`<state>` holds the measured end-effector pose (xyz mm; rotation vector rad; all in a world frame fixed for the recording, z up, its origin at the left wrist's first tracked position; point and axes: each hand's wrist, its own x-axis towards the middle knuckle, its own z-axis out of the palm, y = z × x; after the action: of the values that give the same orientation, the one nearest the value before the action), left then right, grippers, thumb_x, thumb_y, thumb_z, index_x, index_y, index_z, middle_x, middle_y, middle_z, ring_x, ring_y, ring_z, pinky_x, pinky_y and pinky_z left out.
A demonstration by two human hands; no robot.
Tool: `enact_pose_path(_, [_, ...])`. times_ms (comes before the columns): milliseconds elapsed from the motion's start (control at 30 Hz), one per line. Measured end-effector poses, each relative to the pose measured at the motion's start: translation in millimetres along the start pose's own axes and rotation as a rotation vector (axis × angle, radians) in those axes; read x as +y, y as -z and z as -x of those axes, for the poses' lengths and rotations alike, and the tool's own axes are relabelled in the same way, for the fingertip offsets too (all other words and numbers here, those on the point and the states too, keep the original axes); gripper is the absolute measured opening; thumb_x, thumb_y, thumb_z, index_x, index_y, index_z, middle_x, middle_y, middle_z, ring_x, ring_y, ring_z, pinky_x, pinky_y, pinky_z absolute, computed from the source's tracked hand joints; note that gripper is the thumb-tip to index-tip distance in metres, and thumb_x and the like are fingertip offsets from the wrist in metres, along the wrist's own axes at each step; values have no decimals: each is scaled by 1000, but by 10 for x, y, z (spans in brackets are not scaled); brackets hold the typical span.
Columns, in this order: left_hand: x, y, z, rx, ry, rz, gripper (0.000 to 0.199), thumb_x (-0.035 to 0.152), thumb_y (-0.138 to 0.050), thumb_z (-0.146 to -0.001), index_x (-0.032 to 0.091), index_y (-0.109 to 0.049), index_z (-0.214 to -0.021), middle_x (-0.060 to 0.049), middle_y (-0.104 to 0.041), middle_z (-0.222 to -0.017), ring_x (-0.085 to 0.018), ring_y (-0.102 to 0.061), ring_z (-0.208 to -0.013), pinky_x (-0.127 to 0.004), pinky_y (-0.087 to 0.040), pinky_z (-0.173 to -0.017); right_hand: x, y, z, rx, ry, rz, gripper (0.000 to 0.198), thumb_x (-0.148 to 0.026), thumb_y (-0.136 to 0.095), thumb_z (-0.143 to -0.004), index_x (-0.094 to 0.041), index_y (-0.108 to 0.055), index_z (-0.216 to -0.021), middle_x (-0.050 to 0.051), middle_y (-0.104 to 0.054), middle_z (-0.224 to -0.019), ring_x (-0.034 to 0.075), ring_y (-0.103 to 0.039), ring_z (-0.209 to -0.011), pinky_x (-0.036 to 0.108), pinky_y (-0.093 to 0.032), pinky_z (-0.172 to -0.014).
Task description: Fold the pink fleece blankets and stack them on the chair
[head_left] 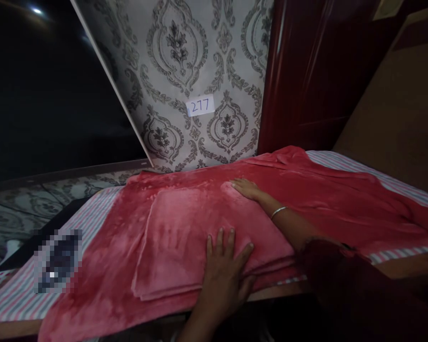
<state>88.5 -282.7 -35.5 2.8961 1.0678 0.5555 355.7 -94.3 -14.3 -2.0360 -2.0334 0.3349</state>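
Note:
A folded piece of red plush cloth [185, 232] lies in a neat, layered rectangle on a larger spread of the same red plush cloth [328, 204]. At the near edge of the fold, my left hand [223, 270] rests with its fingers spread on the top layer. My right hand [247, 188] reaches further out and lies flat, fingers stretched, at the far side of the folded piece. The pile around its fingertips looks lighter. A thin silver bracelet [278, 211] circles my right wrist. Neither hand grips anything.
Beneath the red cloth is a striped sheet [96, 213] over a wood-edged table. A large dark screen [53, 95] stands at the left, and a blurred-out object [59, 261] sits below it. Patterned wallpaper bears a paper label "277" [200, 105]. A cardboard panel [399, 99] leans at right.

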Motion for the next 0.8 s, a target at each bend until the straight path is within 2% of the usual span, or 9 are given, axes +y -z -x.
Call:
enact_pose_path(100, [-2, 6, -8, -3, 2, 7, 71, 48, -64, -89, 43, -37, -154, -7, -16, -170, -40, -14, -155, -72, -17, -120, -14, 24, 16, -10, -15, -3, 60, -51, -14, -106, -29, -33, -159, 4, -28, -165, 28, -23, -153, 60, -25, -120])
enact_pose_path(200, [-1, 18, -19, -8, 4, 19, 70, 48, -64, -88, 42, -40, -154, -8, -19, -169, -40, -15, -155, -72, -16, -120, -77, 129, 36, -30, -39, 5, 60, -53, -17, -106, -28, -35, -158, 6, -29, -165, 31, -24, -152, 63, -27, -118])
enact_pose_path(333, [5, 28, -29, 8, 7, 32, 70, 49, -65, -87, 42, -41, -153, -8, -20, -169, -40, -16, -154, -72, -17, -119, -273, 265, 143, -8, -26, 37, 60, -57, -21, -105, -32, -32, -159, 5, -22, -167, 33, -14, -154, 68, -18, -118])
enact_pose_path(467, [4, 16, -38, 44, -1, 31, 69, 47, -67, -86, 42, -44, -151, -8, -25, -168, -40, -21, -153, -72, -19, -118, -549, 174, 415, 2, 128, 99, 63, -57, -28, -104, -29, -29, -161, 10, -21, -167, 33, -17, -154, 60, -16, -121])
enact_pose_path(567, [11, -1, -51, 64, -4, 37, 69, 45, -69, -86, 41, -46, -150, -9, -27, -167, -40, -22, -152, -72, -19, -118, -677, 52, 644, 14, 255, 118, 67, -56, -33, -104, -24, -28, -161, 15, -18, -167, 32, -13, -155, 56, -16, -123])
enact_pose_path(667, [28, 10, -55, 55, 0, 52, 70, 41, -71, -84, 39, -47, -150, -10, -27, -167, -40, -23, -152, -72, -19, -118, -688, 44, 809, -41, 383, 85, 63, -52, -33, -105, -26, -26, -162, 11, -17, -168, 28, -13, -155, 53, -16, -123])
enact_pose_path(733, [21, 66, -47, 14, 10, 76, 71, 38, -73, -82, 38, -48, -149, -10, -26, -167, -40, -22, -153, -73, -17, -118, -655, 98, 891, -42, 373, 79, 60, -47, -32, -106, -26, -27, -162, 9, -18, -168, 26, -13, -155, 52, -15, -124])
enact_pose_path(800, [-26, 179, -52, -77, 12, 143, 69, 39, -73, -82, 38, -50, -148, -10, -27, -167, -40, -20, -154, -73, -16, -118, -615, 153, 965, 17, 255, 109, 61, -44, -32, -106, -20, -28, -161, 12, -20, -167, 27, -14, -155, 53, -15, -124])
